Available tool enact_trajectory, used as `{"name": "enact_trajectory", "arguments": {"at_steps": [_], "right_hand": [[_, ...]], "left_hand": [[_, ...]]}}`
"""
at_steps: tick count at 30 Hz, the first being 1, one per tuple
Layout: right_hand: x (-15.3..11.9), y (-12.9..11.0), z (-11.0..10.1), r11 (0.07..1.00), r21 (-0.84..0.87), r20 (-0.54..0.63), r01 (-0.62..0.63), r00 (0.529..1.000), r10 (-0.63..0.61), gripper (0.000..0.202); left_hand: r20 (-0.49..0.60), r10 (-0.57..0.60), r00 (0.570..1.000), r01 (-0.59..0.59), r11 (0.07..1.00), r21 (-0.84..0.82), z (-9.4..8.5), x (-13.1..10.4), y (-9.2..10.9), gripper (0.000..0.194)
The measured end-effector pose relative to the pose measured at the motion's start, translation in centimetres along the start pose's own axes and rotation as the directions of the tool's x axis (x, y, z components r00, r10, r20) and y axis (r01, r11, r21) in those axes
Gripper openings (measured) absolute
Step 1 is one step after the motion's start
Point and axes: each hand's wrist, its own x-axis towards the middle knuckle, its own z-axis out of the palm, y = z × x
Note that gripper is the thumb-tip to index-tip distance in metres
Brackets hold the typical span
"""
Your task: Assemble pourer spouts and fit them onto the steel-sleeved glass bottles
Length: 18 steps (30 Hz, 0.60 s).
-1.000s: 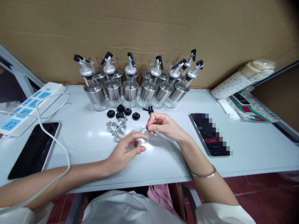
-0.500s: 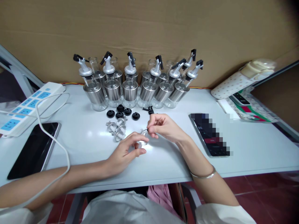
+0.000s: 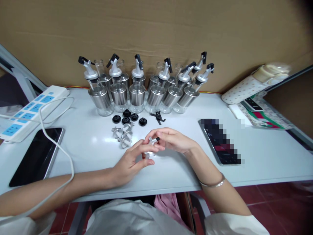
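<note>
Two hands meet at one silver pourer spout [image 3: 150,153] above the white tabletop [image 3: 181,173]: the left hand [image 3: 127,164] narrowed around its base, the right hand [image 3: 174,141] curled by the black lever [image 3: 157,139] (whether pinching it, I cannot tell). The step seems to be seating that lever, calling for a steady base. Behind stand pourer-topped, steel-sleeved glass bottles [image 3: 137,98], contents unclear.

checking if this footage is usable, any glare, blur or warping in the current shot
Head view: soft glare on the white table, a bright patch left of the silver spout parts; left hand partly covers the held spout, its detail small and soft; wide-angle stretch makes the outer bottles lean; dark vignette at upper right corner; blocky pixelation over part of the phone
</note>
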Motion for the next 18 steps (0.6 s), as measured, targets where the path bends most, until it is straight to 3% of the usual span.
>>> {"name": "enact_trajectory", "arguments": {"at_steps": [18], "right_hand": [[0.58, 0.01, 0.91, 0.99, -0.084, -0.089, 0.113, 0.989, -0.121, 0.045]], "left_hand": [[-0.04, -0.029, 0.999, 0.03, 0.999, 0.019, 0.04, -0.12, -0.45, 0.018]]}}
